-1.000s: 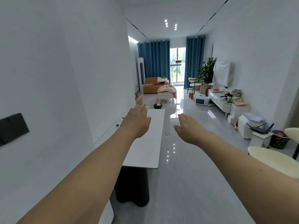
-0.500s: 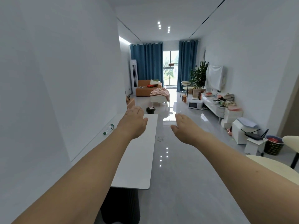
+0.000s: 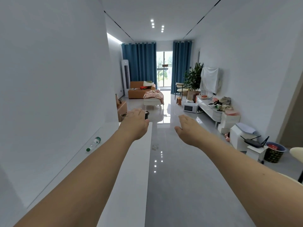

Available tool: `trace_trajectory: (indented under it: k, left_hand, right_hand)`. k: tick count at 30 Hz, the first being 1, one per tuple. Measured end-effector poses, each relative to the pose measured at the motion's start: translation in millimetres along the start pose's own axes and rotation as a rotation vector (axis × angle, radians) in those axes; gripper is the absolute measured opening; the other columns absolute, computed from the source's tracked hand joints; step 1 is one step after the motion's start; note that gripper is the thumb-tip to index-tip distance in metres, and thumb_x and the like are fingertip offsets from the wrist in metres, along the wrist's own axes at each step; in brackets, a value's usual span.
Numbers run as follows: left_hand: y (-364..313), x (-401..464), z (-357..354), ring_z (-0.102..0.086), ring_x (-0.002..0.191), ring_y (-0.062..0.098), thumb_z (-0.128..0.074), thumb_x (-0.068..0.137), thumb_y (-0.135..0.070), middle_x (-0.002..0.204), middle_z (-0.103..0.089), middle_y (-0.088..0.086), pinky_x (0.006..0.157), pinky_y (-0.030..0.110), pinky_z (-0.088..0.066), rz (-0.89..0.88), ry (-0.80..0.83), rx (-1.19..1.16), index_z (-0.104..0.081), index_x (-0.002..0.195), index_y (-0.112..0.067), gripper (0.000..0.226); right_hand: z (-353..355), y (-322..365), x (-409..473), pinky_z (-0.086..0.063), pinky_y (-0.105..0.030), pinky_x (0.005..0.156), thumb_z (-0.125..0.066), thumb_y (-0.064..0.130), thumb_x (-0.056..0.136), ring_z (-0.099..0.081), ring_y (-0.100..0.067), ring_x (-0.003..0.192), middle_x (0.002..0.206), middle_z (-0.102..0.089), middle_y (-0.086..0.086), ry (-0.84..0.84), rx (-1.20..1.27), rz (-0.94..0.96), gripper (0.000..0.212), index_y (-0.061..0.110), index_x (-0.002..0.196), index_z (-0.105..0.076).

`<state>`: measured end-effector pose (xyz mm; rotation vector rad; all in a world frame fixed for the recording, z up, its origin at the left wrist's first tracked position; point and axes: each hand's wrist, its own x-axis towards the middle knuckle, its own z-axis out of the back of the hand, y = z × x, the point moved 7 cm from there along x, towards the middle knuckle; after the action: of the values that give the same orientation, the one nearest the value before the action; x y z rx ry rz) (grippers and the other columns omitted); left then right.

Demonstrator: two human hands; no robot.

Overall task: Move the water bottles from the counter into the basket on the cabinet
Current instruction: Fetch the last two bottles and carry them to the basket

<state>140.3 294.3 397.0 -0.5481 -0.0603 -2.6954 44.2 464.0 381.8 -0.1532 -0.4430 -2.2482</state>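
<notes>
A clear water bottle with a green cap and green label lies on its side on the white counter, close to the left wall. My left hand is stretched forward above the counter's far end, fingers straight, holding nothing, well beyond the bottle. My right hand reaches forward over the grey floor, fingers relaxed and empty. No basket on a cabinet shows in this view.
A white wall runs along the left. Ahead lie a small black bin, a bench with a pink blanket and an orange sofa. A low white cabinet with clutter, boxes and a dark basket line the right wall.
The view has moved forward along the counter and the bottle now appears nearer and larger at the left. Both hands stay stretched out, empty.
</notes>
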Motion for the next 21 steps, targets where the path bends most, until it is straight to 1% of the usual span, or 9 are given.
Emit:
trace_trajectory:
  k: [3,6,8,10,12,16,19,21]
  left_hand:
    - [-2,41,-24,-0.026,0.142,0.028,-0.034,0.104,-0.033,0.153,-0.035,0.013,0.118,0.042,-0.02,-0.01,0.013,-0.008,-0.037,0.145,-0.006,0.05]
    - [-8,87,-50,-0.027,0.141,0.028,-0.033,0.103,-0.033,0.152,-0.036,0.013,0.117,0.043,-0.019,-0.03,0.012,0.016,-0.038,0.144,-0.005,0.05]
    - [-12,119,-63,-0.026,0.142,0.028,-0.034,0.103,-0.034,0.152,-0.035,0.013,0.117,0.042,-0.018,-0.032,0.006,0.001,-0.038,0.144,-0.006,0.049]
    - [-16,153,-73,-0.029,0.139,0.028,-0.035,0.103,-0.033,0.148,-0.04,0.013,0.116,0.041,-0.02,-0.038,-0.009,0.006,-0.041,0.14,-0.006,0.047]
    - [-23,189,-81,-0.033,0.135,0.029,-0.035,0.103,-0.033,0.145,-0.043,0.014,0.114,0.041,-0.022,-0.043,-0.02,0.023,-0.043,0.138,-0.004,0.046]
    - [-38,251,-97,-0.033,0.136,0.029,-0.037,0.103,-0.034,0.146,-0.042,0.015,0.116,0.041,-0.022,-0.057,-0.051,0.03,-0.041,0.14,-0.004,0.048]
    - [-42,289,-119,-0.027,0.141,0.029,-0.035,0.103,-0.035,0.152,-0.036,0.014,0.119,0.042,-0.017,-0.044,-0.011,0.026,-0.037,0.144,-0.005,0.051]
    - [-40,312,-135,-0.027,0.142,0.029,-0.035,0.104,-0.035,0.153,-0.035,0.014,0.119,0.044,-0.018,-0.043,0.014,0.007,-0.036,0.145,-0.005,0.051]
  right_hand:
    - [-10,-21,34,-0.021,-0.036,0.112,-0.038,0.029,0.1,-0.027,-0.028,0.138,0.151,-0.031,-0.013,0.015,-0.008,0.006,0.055,0.002,0.146,-0.026]
    - [-18,-52,75,-0.021,-0.037,0.112,-0.038,0.029,0.1,-0.026,-0.028,0.139,0.151,-0.031,-0.014,0.021,-0.023,-0.005,0.054,0.002,0.145,-0.027]
    - [-19,-75,104,-0.024,-0.037,0.11,-0.038,0.029,0.099,-0.03,-0.029,0.135,0.147,-0.036,-0.015,0.004,-0.028,-0.01,0.05,0.002,0.142,-0.031]
    - [-18,-96,135,-0.026,-0.037,0.108,-0.039,0.029,0.099,-0.034,-0.03,0.132,0.143,-0.04,-0.015,-0.011,-0.043,-0.006,0.048,0.002,0.138,-0.035]
    - [-16,-117,165,-0.025,-0.037,0.11,-0.039,0.029,0.099,-0.033,-0.031,0.133,0.145,-0.039,-0.016,-0.015,-0.054,-0.005,0.049,0.002,0.139,-0.034]
    - [-16,-158,217,-0.024,-0.037,0.11,-0.037,0.029,0.1,-0.031,-0.031,0.135,0.146,-0.036,-0.016,0.006,-0.064,-0.024,0.05,0.001,0.141,-0.032]
    - [-20,-182,252,-0.023,-0.038,0.111,-0.037,0.029,0.099,-0.029,-0.03,0.136,0.148,-0.035,-0.015,0.018,-0.055,-0.036,0.053,0.002,0.143,-0.029]
    - [-25,-196,276,-0.023,-0.038,0.112,-0.038,0.03,0.099,-0.029,-0.029,0.137,0.148,-0.034,-0.015,0.028,-0.052,-0.04,0.053,0.002,0.143,-0.029]
